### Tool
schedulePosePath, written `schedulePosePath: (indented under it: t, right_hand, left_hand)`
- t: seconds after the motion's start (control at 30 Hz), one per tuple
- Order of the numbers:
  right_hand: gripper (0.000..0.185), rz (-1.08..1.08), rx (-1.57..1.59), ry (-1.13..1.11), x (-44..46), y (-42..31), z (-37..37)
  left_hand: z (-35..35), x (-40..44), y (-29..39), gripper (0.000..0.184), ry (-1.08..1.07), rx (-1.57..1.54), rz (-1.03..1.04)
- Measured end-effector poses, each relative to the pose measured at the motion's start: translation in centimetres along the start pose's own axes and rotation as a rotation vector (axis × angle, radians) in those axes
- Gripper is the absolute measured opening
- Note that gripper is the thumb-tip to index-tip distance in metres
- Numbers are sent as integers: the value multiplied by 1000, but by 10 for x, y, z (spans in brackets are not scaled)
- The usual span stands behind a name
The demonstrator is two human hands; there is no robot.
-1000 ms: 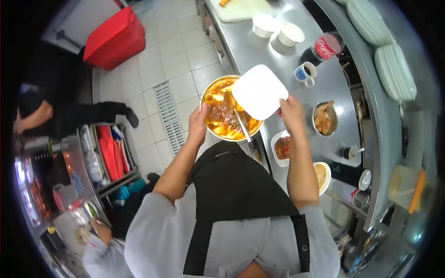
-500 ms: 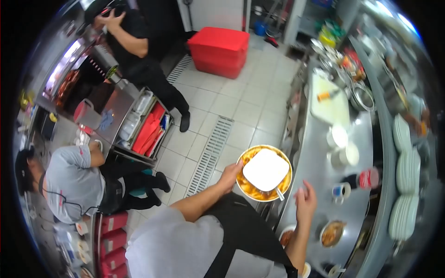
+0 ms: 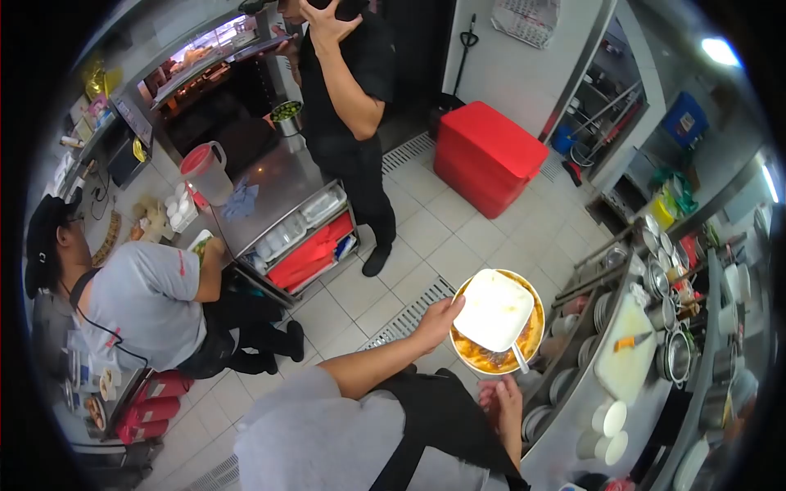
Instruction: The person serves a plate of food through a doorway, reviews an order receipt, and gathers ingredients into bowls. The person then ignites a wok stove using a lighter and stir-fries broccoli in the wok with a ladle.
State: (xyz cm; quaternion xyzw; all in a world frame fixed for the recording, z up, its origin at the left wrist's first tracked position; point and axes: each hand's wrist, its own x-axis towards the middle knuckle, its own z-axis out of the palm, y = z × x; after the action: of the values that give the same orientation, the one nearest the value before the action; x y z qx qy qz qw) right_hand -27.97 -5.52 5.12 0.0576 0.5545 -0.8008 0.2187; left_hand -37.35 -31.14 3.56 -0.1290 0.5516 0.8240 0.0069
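A round bowl of orange and yellow food is held up in front of me. On top of the food lies a square white dish, and a spoon handle sticks out from under it. My left hand grips the bowl's left rim, with the thumb on top near the white dish. Just below the bowl is my right hand, its fingers loosely bent and apart, with nothing seen in them.
A steel counter on the right bears a cutting board with an orange-handled knife and white cups. A red cooler is on the floor. One co-worker stands ahead, another at left.
The white dish went from my right hand onto the food in the bowl, and my right hand let it go. The view has turned left, bringing both co-workers into fuller view.
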Motion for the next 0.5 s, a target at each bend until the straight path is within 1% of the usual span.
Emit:
schedulePosePath:
  t: [0.1, 0.17, 0.27, 0.37, 0.43, 0.5]
  right_hand:
    - [49, -37, 44, -20, 58, -33, 20]
    - [48, -45, 39, -14, 95, -47, 20]
    - [48, -53, 126, -17, 148, -72, 17]
    - [46, -94, 165, -13, 212, -97, 6]
    - [43, -35, 140, -101, 257, -116, -4]
    - [40, -20, 151, -160, 313, -128, -15]
  left_hand:
    - [-3, 48, 12, 56, -10, 47, 44]
    - [3, 74, 20, 58, 27, -15, 12]
    - [16, 114, 27, 58, 74, -19, -13]
    - [25, 164, 36, 57, 111, 7, 30]
    - [25, 200, 41, 55, 131, 23, -14]
    - [30, 235, 64, 52, 121, 80, 50]
